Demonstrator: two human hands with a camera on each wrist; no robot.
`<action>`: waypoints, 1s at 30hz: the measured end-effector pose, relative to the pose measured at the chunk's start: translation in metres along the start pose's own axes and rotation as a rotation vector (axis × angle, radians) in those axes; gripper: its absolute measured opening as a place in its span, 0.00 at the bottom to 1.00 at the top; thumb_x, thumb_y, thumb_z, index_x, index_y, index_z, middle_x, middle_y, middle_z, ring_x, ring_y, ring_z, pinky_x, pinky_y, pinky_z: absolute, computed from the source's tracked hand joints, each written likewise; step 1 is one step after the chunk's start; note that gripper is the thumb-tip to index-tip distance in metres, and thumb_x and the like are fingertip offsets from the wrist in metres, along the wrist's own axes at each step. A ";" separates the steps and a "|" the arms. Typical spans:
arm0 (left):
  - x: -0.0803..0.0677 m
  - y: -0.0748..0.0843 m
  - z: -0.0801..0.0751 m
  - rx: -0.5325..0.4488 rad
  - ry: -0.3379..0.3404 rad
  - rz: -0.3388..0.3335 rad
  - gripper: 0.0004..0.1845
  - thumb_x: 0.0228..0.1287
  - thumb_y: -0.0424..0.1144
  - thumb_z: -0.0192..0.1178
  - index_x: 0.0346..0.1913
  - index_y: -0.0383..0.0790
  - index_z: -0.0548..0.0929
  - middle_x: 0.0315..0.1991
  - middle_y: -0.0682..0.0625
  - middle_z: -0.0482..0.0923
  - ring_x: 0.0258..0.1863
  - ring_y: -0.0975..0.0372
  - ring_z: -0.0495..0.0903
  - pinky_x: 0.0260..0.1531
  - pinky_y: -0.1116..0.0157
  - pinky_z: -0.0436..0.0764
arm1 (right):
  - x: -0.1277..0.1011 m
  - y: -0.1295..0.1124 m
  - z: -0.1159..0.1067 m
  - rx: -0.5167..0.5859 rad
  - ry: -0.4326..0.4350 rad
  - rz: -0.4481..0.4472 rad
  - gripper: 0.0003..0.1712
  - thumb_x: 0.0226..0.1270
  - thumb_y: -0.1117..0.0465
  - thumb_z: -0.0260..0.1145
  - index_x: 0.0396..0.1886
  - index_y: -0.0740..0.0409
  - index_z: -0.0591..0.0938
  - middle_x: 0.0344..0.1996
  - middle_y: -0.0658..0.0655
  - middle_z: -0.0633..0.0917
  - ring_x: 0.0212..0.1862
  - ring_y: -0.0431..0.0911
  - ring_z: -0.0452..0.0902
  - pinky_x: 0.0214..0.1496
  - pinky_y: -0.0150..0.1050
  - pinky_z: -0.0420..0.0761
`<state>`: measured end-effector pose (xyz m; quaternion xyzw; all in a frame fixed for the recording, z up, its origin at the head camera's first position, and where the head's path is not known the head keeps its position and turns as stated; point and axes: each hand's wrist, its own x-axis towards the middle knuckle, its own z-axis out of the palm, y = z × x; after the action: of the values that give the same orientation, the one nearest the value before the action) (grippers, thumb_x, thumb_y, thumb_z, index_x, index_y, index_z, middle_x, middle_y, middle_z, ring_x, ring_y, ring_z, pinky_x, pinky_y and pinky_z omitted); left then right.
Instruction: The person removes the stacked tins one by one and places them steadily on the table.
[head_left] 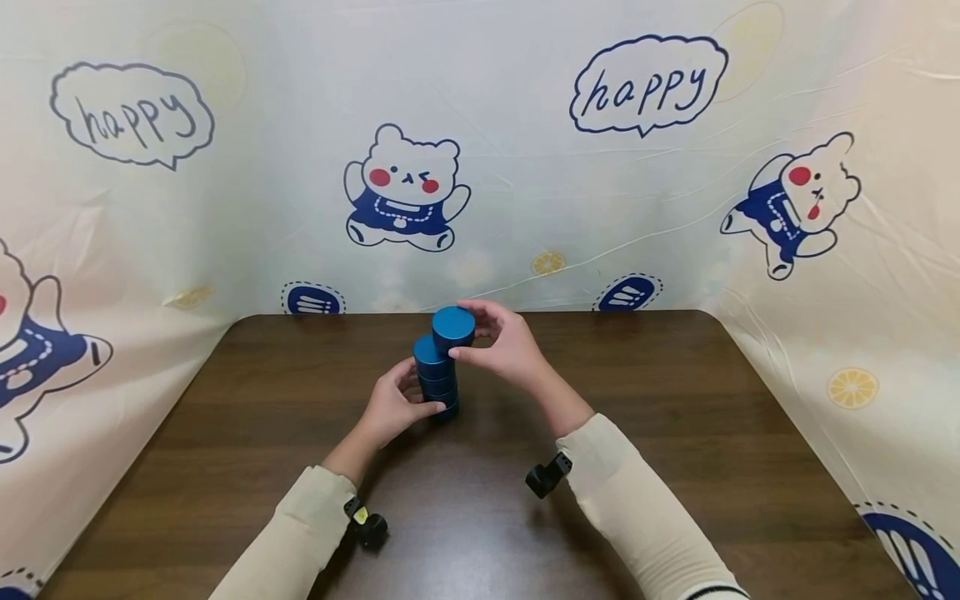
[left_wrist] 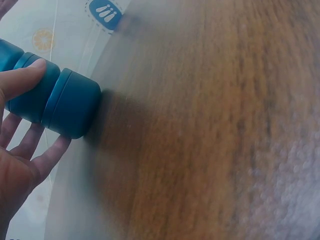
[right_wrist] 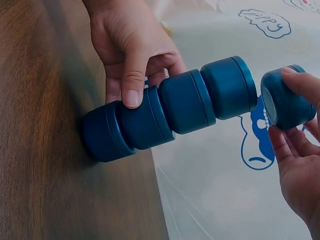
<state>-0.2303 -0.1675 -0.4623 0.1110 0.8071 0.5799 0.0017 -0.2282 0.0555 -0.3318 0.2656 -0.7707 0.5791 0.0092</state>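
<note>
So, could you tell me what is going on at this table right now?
A person is handling round blue tins on a dark wooden table. The left hand grips the lower part of a stack of blue tins that stands on the table, thumb across its front. The right hand holds another blue tin just above the stack and off to one side of its top, not resting on it. A cartoon bear backdrop surrounds the table.

I see a dark wooden table (head_left: 675,467) ringed by a pale printed sheet (head_left: 525,183) showing cartoon bears (head_left: 403,190), "happy" bubbles (head_left: 648,83) and lemon slices (head_left: 852,387).
</note>
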 end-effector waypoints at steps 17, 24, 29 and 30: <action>0.000 0.000 0.000 0.012 0.007 0.007 0.41 0.50 0.32 0.76 0.67 0.43 0.69 0.61 0.41 0.74 0.57 0.45 0.76 0.52 0.51 0.79 | 0.006 0.052 -0.011 0.008 0.089 -0.033 0.34 0.54 0.63 0.77 0.62 0.55 0.76 0.55 0.55 0.80 0.54 0.48 0.77 0.58 0.44 0.78; 0.000 -0.001 0.000 0.006 0.006 0.016 0.41 0.49 0.32 0.76 0.68 0.42 0.69 0.60 0.41 0.74 0.57 0.46 0.77 0.52 0.51 0.79 | 0.004 0.059 -0.014 -0.010 0.092 -0.044 0.35 0.54 0.65 0.77 0.63 0.57 0.76 0.56 0.55 0.80 0.55 0.47 0.77 0.58 0.42 0.79; 0.000 -0.001 0.000 0.005 0.005 0.016 0.41 0.49 0.32 0.76 0.67 0.42 0.69 0.60 0.41 0.74 0.57 0.46 0.76 0.52 0.51 0.79 | 0.002 0.067 -0.015 -0.010 0.100 -0.019 0.34 0.54 0.65 0.77 0.63 0.56 0.76 0.55 0.55 0.80 0.55 0.47 0.76 0.58 0.42 0.78; 0.000 -0.002 0.000 0.006 0.004 0.018 0.41 0.49 0.32 0.76 0.67 0.42 0.69 0.60 0.41 0.74 0.57 0.46 0.76 0.52 0.51 0.79 | 0.002 0.069 -0.015 -0.007 0.101 -0.011 0.34 0.54 0.65 0.77 0.63 0.56 0.76 0.55 0.55 0.80 0.55 0.47 0.76 0.58 0.42 0.78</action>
<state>-0.2307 -0.1681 -0.4639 0.1170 0.8077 0.5779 -0.0052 -0.2633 0.0812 -0.3875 0.2403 -0.7699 0.5889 0.0523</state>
